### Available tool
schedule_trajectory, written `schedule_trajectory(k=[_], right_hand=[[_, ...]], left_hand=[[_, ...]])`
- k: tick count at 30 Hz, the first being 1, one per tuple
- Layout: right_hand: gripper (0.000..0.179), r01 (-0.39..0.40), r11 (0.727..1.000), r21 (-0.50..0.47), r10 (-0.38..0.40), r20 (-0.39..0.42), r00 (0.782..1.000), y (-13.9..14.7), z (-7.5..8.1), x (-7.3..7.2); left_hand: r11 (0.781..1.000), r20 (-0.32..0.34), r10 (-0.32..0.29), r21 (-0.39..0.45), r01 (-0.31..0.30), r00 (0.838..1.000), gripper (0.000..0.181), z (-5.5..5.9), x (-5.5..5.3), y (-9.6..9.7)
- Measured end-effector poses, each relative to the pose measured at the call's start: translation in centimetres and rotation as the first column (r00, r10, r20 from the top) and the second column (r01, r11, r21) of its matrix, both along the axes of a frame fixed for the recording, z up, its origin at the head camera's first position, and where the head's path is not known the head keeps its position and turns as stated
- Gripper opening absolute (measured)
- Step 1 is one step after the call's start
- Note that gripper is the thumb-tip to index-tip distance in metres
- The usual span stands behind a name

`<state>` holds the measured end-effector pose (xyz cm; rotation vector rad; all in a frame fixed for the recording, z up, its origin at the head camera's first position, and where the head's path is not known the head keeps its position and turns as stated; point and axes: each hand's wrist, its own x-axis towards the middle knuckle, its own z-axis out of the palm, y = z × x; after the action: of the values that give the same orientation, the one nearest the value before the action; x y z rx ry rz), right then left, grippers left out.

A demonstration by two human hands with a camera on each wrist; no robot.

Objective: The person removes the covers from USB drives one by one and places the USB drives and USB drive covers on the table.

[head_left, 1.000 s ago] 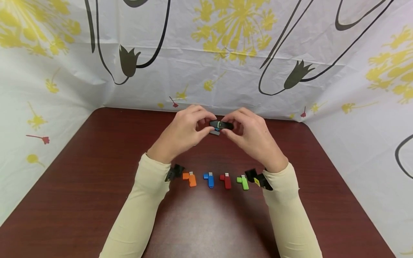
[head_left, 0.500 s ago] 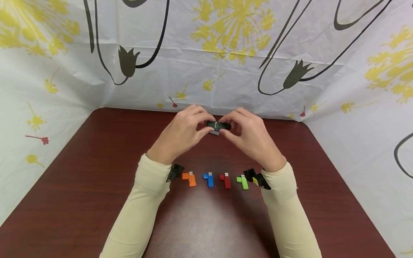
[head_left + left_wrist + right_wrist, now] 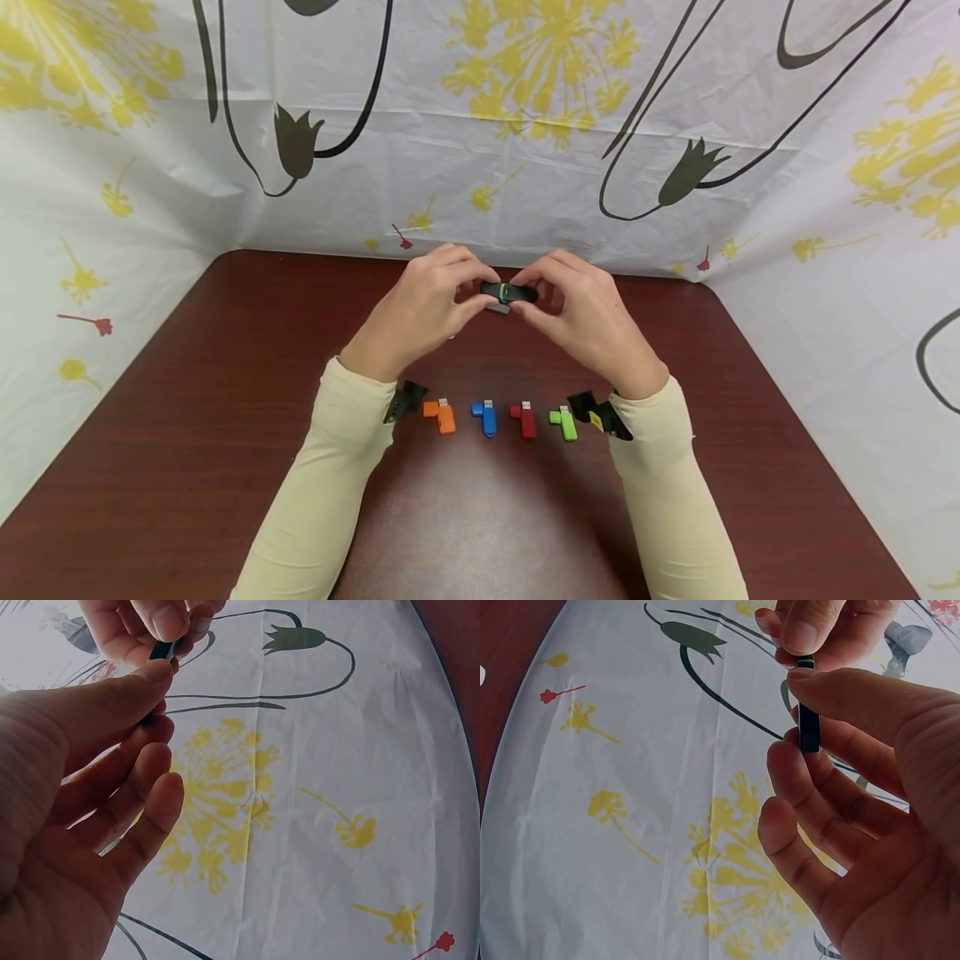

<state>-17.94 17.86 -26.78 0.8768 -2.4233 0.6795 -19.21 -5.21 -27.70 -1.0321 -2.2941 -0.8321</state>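
Both hands are raised over the far half of the table, fingertips close together. Between them is a slim black USB stick (image 3: 517,292) with a pale green band near its middle. My left hand (image 3: 420,308) pinches its left end between thumb and fingers. The other end is pinched by my right hand (image 3: 581,312). The right wrist view shows the stick (image 3: 809,724) edge-on as a narrow dark bar, its far part hidden by fingertips. In the left wrist view, the thumb and fingers of my left hand (image 3: 97,772) cover most of it.
Nearer on the dark red-brown table (image 3: 225,375) lie an orange USB stick (image 3: 446,419), a blue one (image 3: 489,421), a red one (image 3: 528,422) and a green one (image 3: 567,426), plugs bared. A small grey piece (image 3: 498,308) shows beneath the hands. A patterned white cloth (image 3: 450,167) stands behind.
Both hands and the black USB stick have shifted very slightly left since a second ago, and the grip looks the same. The USB sticks on the table have stayed put.
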Motion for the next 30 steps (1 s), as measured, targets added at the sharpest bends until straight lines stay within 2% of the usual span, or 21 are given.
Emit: schedule_trajectory(k=[17, 30], right_hand=[[0.023, -0.004, 1.000, -0.001, 0.004, 0.020, 1.000, 0.17, 0.14, 0.05], [0.023, 0.000, 1.000, -0.004, 0.000, 0.027, 1.000, 0.37, 0.14, 0.03]], left_hand=[[0.998, -0.021, -0.033, 0.046, 0.034, 0.999, 0.015, -0.10, -0.17, -0.09], [0.999, -0.005, -0.030, 0.045, 0.030, 1.000, 0.016, -0.11, -0.15, -0.06]])
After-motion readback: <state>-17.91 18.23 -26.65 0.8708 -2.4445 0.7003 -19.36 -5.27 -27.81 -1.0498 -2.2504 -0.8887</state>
